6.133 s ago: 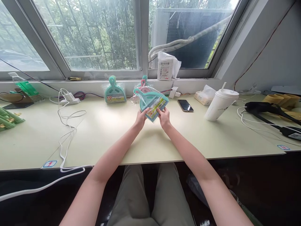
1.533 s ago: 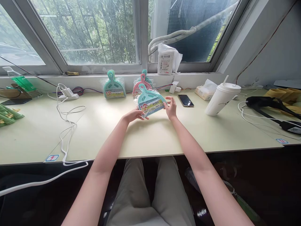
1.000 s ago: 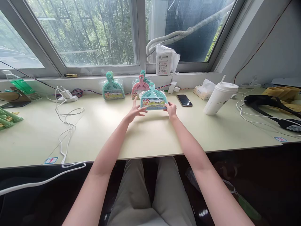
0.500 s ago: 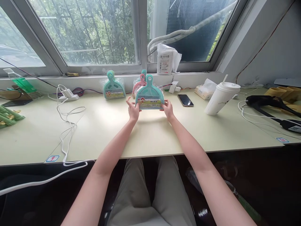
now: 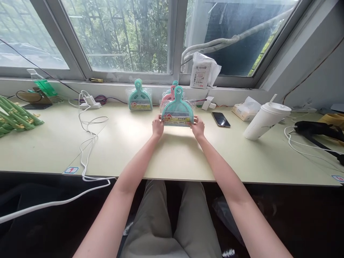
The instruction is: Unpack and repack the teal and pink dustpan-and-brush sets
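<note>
The left hand (image 5: pixel 157 127) grips the lower left corner of a packaged teal dustpan set (image 5: pixel 177 109), and the right hand (image 5: pixel 198 127) grips its lower right corner. The set stands upright, handle up, at or just above the surface (image 5: pixel 172 154); contact with it cannot be determined. It is positioned at the far middle of the surface, in front of a pink dustpan set (image 5: pixel 167 98) that leans against the window ledge. A second teal dustpan set (image 5: pixel 139 97) leans against the ledge further left. A phone (image 5: pixel 220 119) lies to the right, and a white lidded cup (image 5: pixel 266 116) stands beyond it. A white cable (image 5: pixel 88 143) trails across the left side.
</note>
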The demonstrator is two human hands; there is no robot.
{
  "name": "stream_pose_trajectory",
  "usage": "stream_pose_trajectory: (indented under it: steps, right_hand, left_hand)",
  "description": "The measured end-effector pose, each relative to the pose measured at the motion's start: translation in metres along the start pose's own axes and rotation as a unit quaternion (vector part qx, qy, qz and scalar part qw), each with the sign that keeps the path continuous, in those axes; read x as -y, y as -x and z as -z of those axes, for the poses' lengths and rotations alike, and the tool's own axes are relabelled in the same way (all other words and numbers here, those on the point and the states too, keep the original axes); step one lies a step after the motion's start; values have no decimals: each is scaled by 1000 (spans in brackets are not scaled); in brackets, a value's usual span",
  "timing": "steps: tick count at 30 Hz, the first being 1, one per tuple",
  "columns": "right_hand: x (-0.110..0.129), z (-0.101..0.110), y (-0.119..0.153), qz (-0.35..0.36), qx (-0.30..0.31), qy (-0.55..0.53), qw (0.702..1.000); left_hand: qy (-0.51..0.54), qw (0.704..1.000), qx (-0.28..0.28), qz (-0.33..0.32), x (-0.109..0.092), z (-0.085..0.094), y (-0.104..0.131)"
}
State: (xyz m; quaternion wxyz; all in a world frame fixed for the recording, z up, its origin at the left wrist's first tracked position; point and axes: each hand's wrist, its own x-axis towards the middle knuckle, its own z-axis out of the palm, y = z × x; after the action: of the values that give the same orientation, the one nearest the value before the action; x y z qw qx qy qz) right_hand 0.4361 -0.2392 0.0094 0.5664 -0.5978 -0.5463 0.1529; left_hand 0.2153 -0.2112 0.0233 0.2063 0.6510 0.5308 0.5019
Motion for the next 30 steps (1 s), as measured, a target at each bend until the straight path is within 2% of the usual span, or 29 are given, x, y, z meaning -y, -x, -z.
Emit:
stream_pose_trajectory:
  steps: [4,7,11,16,19,24,28,30]
  right_hand:
    - [-2,-7,-13,15,24,34,999]
    - [5,-32,-21,35,67,107,991]
    - [28,-95,-26,71,99,188,975]
    - [55,-187,-33,93,143,192,966]
    - [62,-228,-44,99,162,176,966]
    - [61,-267,-69,146,203,152,956]
    - [55,-285,-86,154,176,146,961]
    - [51,-292,-93,165,155,154,962]
  left_hand:
    - [0,1000,23,-10,9,5,-15]
    - [-61,998,26,-6,26,20,-38]
    - [-130,991,-6,19,65,57,-69]
    - [-198,974,-60,89,116,109,-103]
    - [-212,967,-88,108,137,129,-123]
    - [-199,963,-130,128,163,137,-156]
    - [-165,971,-136,104,175,130,-173]
    - [-168,968,-157,97,178,126,-178]
